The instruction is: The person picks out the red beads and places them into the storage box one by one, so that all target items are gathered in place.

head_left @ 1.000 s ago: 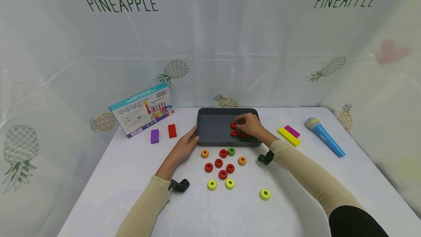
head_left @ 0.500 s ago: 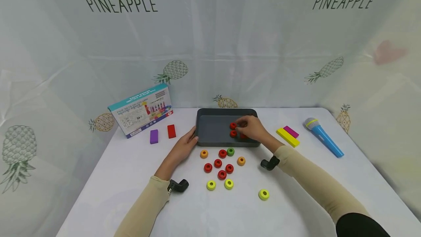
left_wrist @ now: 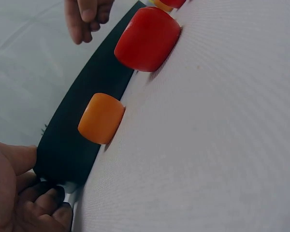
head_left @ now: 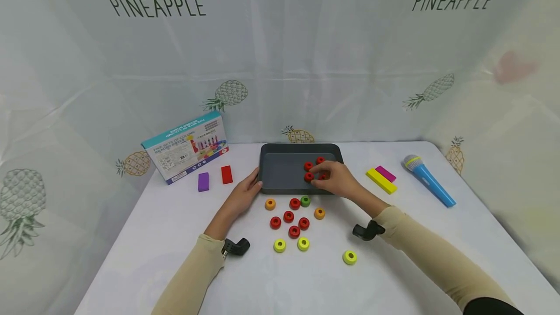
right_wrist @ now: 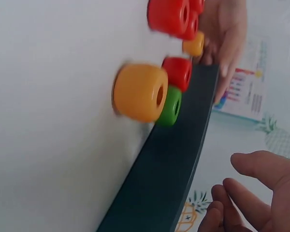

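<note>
A dark grey rectangular tray (head_left: 282,166) lies near the back of the white table, with several red beads (head_left: 308,166) in its right half. My left hand (head_left: 241,197) grips the tray's left end; in the left wrist view its thumb (left_wrist: 21,158) lies against the tray corner and the other fingers curl below. Over the right part of the tray is my right hand (head_left: 340,180), thumb and fingertips apart around a red bead (head_left: 309,177) in the head view. The right wrist view shows the thumb (right_wrist: 261,166) spread from the fingers, nothing held between them.
Before the tray lie loose red beads (head_left: 288,216), a green bead (head_left: 305,201), orange beads (head_left: 319,213) and yellow beads (head_left: 303,243). Left are a printed box (head_left: 185,147), a purple block (head_left: 203,182) and a red block (head_left: 226,174); right, a yellow block (head_left: 381,181), magenta block (head_left: 385,173) and blue microphone (head_left: 430,181).
My right hand has drawn back toward the tray's near side, and a red bead at the back now shows beyond it. My left hand stays at the tray.
</note>
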Motion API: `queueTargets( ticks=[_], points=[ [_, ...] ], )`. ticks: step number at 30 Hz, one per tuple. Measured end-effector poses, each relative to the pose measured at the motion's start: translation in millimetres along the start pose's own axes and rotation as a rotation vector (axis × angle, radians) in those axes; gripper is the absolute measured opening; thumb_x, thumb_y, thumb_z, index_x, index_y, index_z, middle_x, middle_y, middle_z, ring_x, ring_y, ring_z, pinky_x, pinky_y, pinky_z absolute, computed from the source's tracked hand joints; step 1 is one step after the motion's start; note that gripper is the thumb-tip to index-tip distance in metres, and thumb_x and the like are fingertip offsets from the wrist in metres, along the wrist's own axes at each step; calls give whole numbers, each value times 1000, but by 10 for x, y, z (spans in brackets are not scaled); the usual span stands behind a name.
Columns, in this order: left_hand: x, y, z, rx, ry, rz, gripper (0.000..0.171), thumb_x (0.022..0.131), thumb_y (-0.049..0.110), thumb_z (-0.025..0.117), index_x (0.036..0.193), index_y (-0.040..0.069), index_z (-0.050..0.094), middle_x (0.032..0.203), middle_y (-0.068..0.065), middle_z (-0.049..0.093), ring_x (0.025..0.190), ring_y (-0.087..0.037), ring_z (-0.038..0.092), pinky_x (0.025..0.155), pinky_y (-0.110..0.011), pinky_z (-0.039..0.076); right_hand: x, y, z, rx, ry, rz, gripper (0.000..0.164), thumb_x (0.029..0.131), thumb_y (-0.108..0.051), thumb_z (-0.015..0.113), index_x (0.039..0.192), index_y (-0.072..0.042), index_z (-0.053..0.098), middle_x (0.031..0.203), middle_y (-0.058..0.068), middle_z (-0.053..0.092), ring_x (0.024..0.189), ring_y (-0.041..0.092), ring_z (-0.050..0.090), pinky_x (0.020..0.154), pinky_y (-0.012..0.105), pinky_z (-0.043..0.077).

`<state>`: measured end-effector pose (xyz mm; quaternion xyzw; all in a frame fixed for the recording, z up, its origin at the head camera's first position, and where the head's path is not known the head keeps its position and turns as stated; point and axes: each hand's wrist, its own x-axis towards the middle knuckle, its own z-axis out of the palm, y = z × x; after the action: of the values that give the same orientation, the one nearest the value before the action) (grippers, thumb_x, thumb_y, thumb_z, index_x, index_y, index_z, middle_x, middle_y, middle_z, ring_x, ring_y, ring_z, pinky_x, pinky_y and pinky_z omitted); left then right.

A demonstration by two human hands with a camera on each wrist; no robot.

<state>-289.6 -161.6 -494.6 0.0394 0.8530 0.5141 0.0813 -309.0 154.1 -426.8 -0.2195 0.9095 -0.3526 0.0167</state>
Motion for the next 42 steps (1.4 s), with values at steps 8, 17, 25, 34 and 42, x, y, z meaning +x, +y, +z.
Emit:
queueTargets(
  ticks=[8,17,25,34,42],
  points=[
    [4,-3,3,-4,-2,-1,62,106,40,50,161,36,23,168,6,26,157,-21,22,125,-50,24,-151,-71,45,63,-14,-23,34,85,-15,81,116,-4,75,110,16,72,85,23,57,68,22,49],
    [10,-10,-5,0,4,16,60,106,40,49,161,36,25,167,7,27,157,-21,21,126,-51,21,-323,-145,152,92,-47,-67,32,84,-14,82,113,-4,76,109,13,73,91,26,61,72,22,51],
    [-4,-16,1,-3,-6,-11,61,106,41,49,161,37,23,168,8,25,158,-20,19,126,-51,22,-459,-174,314,120,-123,-123,28,82,-14,83,109,-6,77,105,10,75,89,27,63,70,21,53],
    [-24,25,0,-11,0,-8,60,107,40,48,161,35,24,168,8,25,158,-20,19,126,-50,22,-522,-188,407,135,-181,-91,30,82,-17,84,110,-8,77,105,6,73,90,26,62,73,23,54],
    [-1,12,-10,-4,0,-4,60,107,40,48,161,35,24,168,7,25,158,-20,20,126,-49,21,-561,-170,461,111,-192,-94,26,82,-14,83,107,-11,78,99,2,72,81,24,58,66,20,49]
  ],
)
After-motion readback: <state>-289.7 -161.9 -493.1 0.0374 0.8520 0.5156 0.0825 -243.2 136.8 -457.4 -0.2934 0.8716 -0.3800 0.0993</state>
